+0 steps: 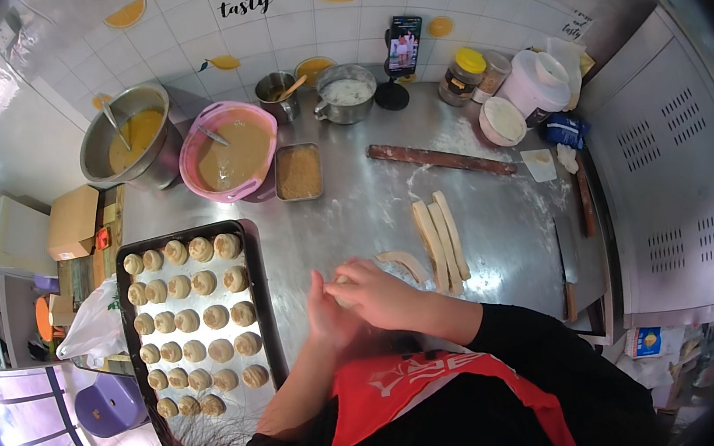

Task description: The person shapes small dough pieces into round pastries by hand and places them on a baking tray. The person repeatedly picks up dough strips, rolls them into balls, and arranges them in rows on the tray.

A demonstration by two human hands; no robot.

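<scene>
Between my left hand [330,315] and my right hand [375,293] is a small piece of dough [342,282], mostly hidden by the fingers. The right hand lies over it, with the left palm against its other side. Just right of the hands, a short curved dough strip [406,262] lies on the metal table. Several long dough strips [443,239] lie side by side beyond it. To the left, a dark-rimmed baking tray [261,313] holds rows of round, coiled dough pieces [216,316].
A wooden rolling pin [442,159] lies across the floured table. Behind are a pink basin [185,151] of batter, a small tin of brown crumbs [298,172], a steel bowl [159,113] and a phone on a stand [392,95]. A knife [566,252] lies at the right.
</scene>
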